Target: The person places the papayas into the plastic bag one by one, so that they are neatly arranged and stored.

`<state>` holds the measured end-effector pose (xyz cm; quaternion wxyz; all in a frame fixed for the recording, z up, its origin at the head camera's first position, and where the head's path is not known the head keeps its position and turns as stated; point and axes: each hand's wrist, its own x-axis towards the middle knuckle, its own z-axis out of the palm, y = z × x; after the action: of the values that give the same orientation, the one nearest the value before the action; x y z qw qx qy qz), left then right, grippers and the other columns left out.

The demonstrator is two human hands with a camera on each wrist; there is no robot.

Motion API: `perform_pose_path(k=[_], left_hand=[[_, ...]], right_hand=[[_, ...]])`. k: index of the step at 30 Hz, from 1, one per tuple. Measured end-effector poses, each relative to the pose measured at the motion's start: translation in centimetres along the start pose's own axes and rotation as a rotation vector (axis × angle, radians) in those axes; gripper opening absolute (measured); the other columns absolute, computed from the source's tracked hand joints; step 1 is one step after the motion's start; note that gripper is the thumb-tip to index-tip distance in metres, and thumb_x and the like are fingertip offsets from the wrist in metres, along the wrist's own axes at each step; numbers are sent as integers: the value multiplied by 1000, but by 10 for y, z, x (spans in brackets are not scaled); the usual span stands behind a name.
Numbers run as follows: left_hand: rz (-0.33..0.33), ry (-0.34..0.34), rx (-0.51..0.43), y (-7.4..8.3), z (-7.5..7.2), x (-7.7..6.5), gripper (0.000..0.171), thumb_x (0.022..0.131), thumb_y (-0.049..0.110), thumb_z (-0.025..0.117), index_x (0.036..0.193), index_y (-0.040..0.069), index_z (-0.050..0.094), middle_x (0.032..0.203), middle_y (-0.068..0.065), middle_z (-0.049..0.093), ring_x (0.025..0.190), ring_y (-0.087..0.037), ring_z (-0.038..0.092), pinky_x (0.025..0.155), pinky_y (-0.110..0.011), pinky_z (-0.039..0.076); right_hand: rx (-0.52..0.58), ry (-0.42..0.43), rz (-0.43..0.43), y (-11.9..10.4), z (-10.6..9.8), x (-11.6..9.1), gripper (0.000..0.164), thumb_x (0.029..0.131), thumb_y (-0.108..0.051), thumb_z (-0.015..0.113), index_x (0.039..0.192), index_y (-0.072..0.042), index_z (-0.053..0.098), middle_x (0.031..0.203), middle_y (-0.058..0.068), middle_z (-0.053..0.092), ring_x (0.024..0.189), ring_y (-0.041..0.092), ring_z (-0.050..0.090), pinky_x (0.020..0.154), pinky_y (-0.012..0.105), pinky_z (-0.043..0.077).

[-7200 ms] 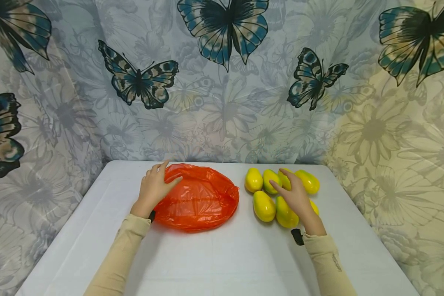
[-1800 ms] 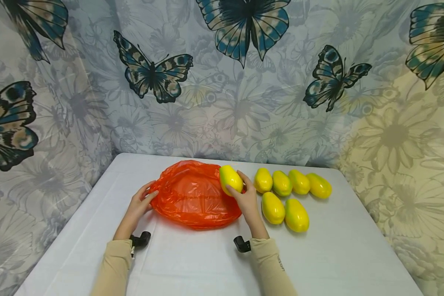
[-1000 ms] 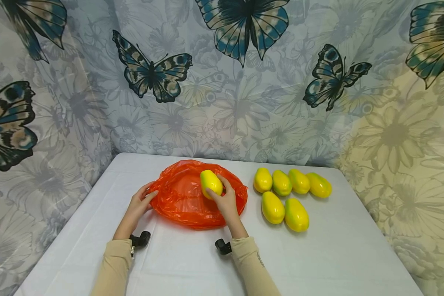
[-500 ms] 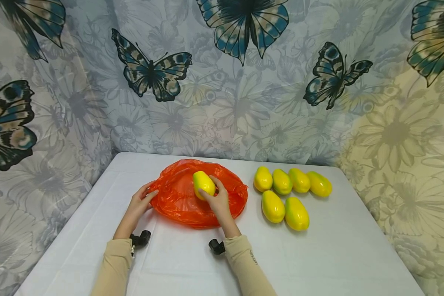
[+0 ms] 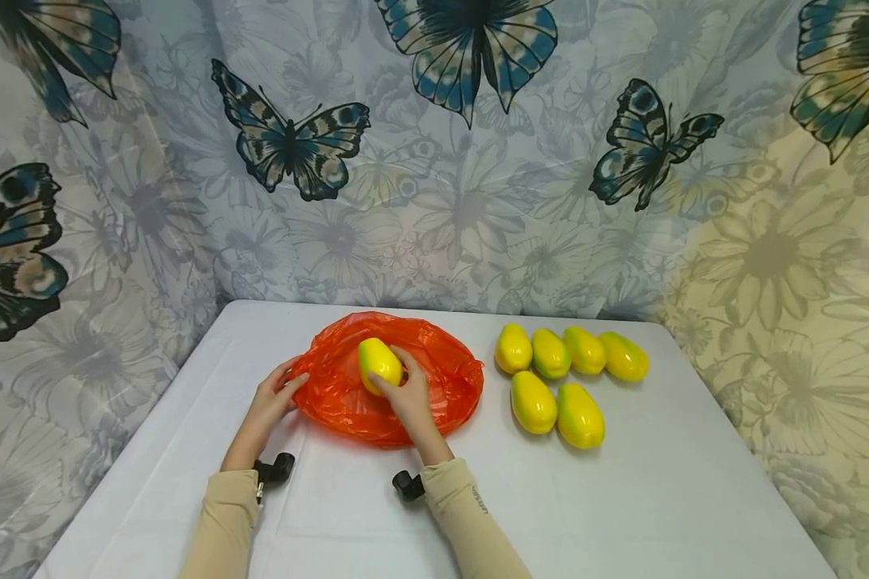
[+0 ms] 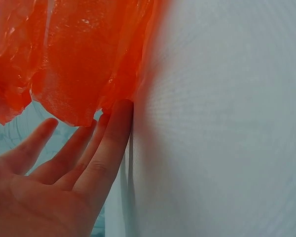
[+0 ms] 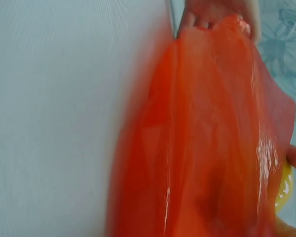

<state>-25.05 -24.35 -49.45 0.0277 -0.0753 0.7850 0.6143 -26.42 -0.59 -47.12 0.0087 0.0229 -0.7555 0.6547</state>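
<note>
A red plastic bag (image 5: 348, 418) lies with its mouth spread on the white table. Over the mouth, my right hand (image 5: 413, 402) grips a yellow-green mango (image 5: 378, 363) between thumb and fingers. In the right wrist view the bag's side (image 7: 207, 128) hides most of that mango (image 7: 284, 185). My left hand (image 5: 268, 402) is at the bag's left edge. The left wrist view has its fingers nearly straight, fingertips against the underside of the bag (image 6: 74, 59).
Right of the bag, several more mangoes (image 5: 551, 354) sit in two rows, the nearer one a pair (image 5: 581, 416). A butterfly-print cloth (image 5: 434, 233) hangs behind the white table (image 5: 623, 515). Each wrist wears a small black camera (image 5: 408, 486).
My right hand has carried a mango from the right-hand group leftward over the bag's mouth. My left hand has shifted down along the bag's left edge and since stayed still.
</note>
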Motion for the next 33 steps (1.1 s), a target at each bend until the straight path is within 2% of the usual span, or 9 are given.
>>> perform_pose_path(k=[9,17,21,28,33], left_hand=[[16,6,-5,-1,1,0,65,98,44,55,153,18,32,152,-16,42,106,-7,57,78,-16,52],[23,1,0,0,0,-1,67,98,45,54,154,16,30,152,-18,41,110,-11,57,80,-16,52],[17,1,4,1,0,-1,67,98,45,54,154,16,29,152,-18,41,109,-10,57,80,-16,52],[-9,8,11,2,1,-1,68,97,47,54,154,18,30,153,-15,40,114,-14,55,80,-16,51],[-11,7,6,2,0,-1,66,98,46,54,153,19,30,153,-14,40,111,-11,56,79,-16,51]], right_hand=[[7,-18,-17,-3,10,-1,61,83,-19,77,139,-11,52,133,13,55,113,28,53,95,42,51],[-5,-32,-30,-5,18,-1,62,82,-18,77,138,-9,51,133,15,55,114,29,53,96,44,49],[-7,-47,-24,-3,23,-2,64,83,-20,77,140,-8,50,133,14,55,114,27,53,97,42,50],[-21,-58,-31,-2,31,-4,64,84,-22,77,140,-9,49,136,13,55,115,27,54,98,43,49],[-36,-51,-38,-4,36,-7,64,83,-22,77,139,-9,49,135,13,55,115,28,55,98,44,49]])
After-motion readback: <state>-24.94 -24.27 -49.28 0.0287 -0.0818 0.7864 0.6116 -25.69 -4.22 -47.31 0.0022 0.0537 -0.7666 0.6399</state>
